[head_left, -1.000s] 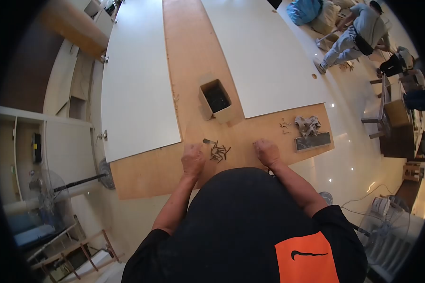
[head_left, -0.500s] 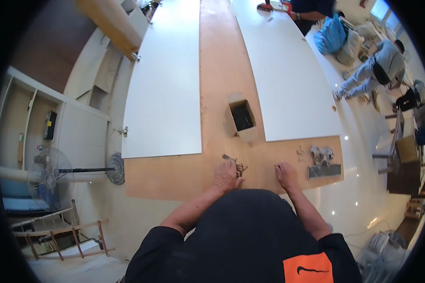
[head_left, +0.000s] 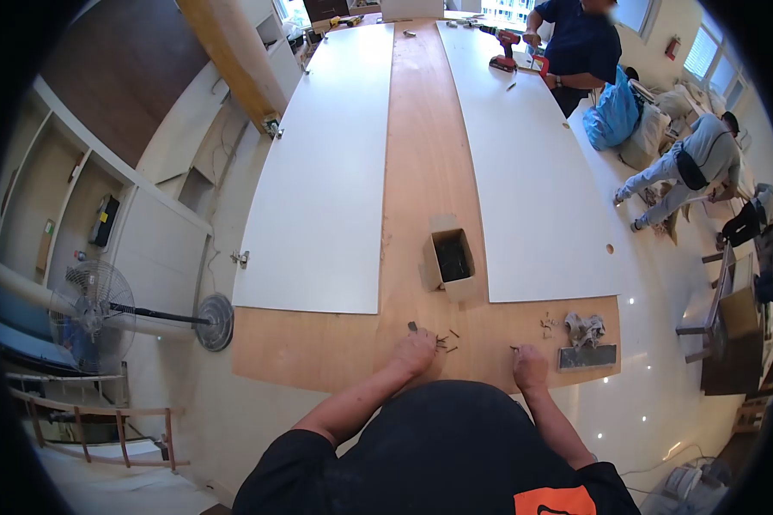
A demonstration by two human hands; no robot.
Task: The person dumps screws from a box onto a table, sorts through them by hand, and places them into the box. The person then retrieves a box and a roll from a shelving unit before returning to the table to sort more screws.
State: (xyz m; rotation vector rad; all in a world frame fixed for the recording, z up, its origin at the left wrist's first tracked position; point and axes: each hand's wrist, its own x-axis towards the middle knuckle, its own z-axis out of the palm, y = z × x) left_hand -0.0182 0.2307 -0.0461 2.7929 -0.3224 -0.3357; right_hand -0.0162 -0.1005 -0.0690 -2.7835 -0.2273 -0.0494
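Observation:
My left hand (head_left: 415, 350) rests on the bare wooden board with curled fingers. A small dark piece (head_left: 412, 327) sticks out past its fingertips; the rest of what it grips is hidden. Several dark screws (head_left: 451, 342) lie loose just right of that hand. My right hand (head_left: 531, 367) is closed in a pinch at the board's near edge, with a small dark screw (head_left: 514, 348) poking out at its fingertips. Beyond both hands stands an open cardboard box (head_left: 434, 268) with dark contents.
Two long white panels (head_left: 318, 206) (head_left: 532, 189) lie on the board. At right are a crumpled cloth (head_left: 585, 330), a grey block (head_left: 587, 357) and small bits (head_left: 548, 324). A red drill (head_left: 505, 53) lies near a co-worker (head_left: 575, 43). A fan (head_left: 99, 296) stands left.
The view has tilted up, so the far end of the board and the drill now show. Loose screws show more clearly beside my left hand. My right hand keeps its pinch.

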